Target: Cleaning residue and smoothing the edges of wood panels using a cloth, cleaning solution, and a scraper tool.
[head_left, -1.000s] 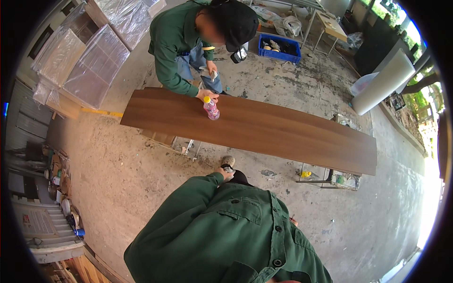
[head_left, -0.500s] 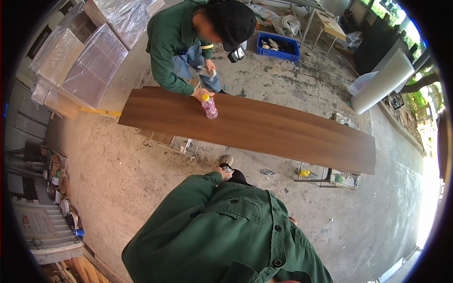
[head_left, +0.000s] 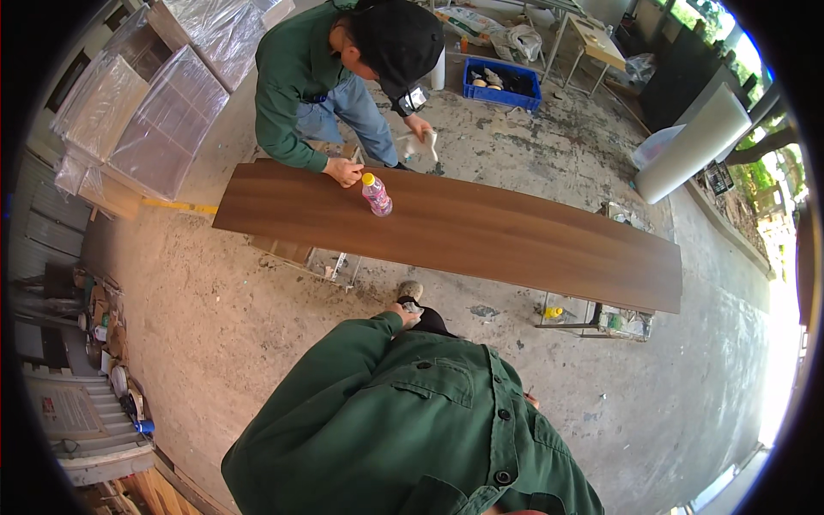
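My left hand (head_left: 405,317) is closed in front of my body, around a small crumpled pale piece that looks like cloth (head_left: 414,308). Only a bit of my right hand (head_left: 532,401) shows beside my green jacket; its fingers are hidden. Beyond my feet lies a long brown wood-grain board (head_left: 481,228), raised on low stands. A bottle with a yellow cap and pinkish label (head_left: 377,196) stands on it. Across the board, a person in a green jacket (head_left: 296,81) rests one hand (head_left: 345,172) on it, next to the bottle. Their other hand (head_left: 419,127) holds a white cloth (head_left: 422,146).
Plastic-wrapped boxes (head_left: 167,129) are stacked at the far left. A blue crate (head_left: 502,84) sits on the floor behind the person. At the right leans a big white roll (head_left: 693,142). A yellow object (head_left: 554,312) is by the board's right stand (head_left: 592,324).
The other person has leaned left, moved one hand off the bottle onto the board beside it, and swung the white cloth out to the right. My hands have stayed in place.
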Available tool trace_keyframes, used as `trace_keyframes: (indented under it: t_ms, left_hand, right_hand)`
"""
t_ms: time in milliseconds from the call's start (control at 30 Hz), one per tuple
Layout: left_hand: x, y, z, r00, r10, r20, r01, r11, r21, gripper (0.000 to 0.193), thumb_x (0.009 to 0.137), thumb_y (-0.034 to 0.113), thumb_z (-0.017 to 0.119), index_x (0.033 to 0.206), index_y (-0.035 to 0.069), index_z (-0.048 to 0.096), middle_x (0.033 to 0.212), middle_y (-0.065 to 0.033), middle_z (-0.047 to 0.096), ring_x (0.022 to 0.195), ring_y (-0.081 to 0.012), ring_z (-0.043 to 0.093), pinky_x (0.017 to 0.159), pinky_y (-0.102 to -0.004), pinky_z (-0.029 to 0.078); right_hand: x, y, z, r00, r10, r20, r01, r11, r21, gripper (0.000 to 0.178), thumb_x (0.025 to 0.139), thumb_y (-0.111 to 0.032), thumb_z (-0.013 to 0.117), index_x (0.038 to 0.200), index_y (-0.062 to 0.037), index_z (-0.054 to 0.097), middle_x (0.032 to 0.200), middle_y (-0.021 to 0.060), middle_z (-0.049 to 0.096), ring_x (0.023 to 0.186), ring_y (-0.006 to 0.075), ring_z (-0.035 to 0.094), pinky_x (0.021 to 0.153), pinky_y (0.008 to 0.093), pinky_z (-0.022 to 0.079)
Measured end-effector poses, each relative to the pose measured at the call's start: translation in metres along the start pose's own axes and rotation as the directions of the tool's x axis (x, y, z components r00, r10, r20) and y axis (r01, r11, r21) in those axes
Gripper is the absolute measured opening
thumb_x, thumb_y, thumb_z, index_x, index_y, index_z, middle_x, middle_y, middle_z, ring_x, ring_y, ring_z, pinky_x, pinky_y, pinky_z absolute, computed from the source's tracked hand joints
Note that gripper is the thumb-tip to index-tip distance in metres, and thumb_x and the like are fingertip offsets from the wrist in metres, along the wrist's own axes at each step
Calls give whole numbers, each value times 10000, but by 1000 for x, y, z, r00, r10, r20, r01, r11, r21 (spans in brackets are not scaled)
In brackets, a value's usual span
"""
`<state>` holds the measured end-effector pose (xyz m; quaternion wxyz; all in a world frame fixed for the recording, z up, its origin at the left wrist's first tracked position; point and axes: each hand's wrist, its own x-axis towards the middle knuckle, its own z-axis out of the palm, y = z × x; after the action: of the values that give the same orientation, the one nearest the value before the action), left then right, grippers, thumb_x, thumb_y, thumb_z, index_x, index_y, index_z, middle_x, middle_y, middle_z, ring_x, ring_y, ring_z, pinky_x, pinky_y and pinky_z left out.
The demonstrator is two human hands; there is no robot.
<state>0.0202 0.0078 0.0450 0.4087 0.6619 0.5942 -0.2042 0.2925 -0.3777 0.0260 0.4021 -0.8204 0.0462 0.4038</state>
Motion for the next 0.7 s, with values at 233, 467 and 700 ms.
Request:
trace_keyframes:
  t_ms: [233, 467, 700]
  left_hand:
    - [3, -2, 1, 1000, 1, 0, -1, 1000, -6, 874, 602, 633, 616, 1139, -44, 488, 1149, -234, 504, 1042, -333, 510, 861, -380, 423]
    - [4, -1, 4, 1000, -14, -3, 14, 1000, 3, 873, 613, 637, 606, 1153, -38, 479, 1174, -228, 488, 1046, -335, 505, 858, -382, 426]
    - [1, -2, 1, 1000, -16, 27, 16, 1000, -20, 846, 628, 629, 600, 1138, -38, 497, 1162, -226, 498, 1044, -335, 506, 851, -379, 431]
  right_hand:
    - [2, -1, 2, 1000, -4, 13, 5, 1000, -9, 212, 724, -212, 577, 777, -22, 656, 550, 70, 571, 388, 146, 465, 366, 289, 376]
    - [7, 6, 0, 1000, 1, 30, -1, 1000, 0, 218, 721, -221, 573, 789, -29, 650, 556, 71, 568, 383, 153, 458, 359, 300, 382]
    - [1, -1, 2, 1000, -12, 23, 13, 999, -42, 215, 721, -225, 572, 793, -38, 648, 569, 72, 571, 384, 165, 463, 355, 307, 387]
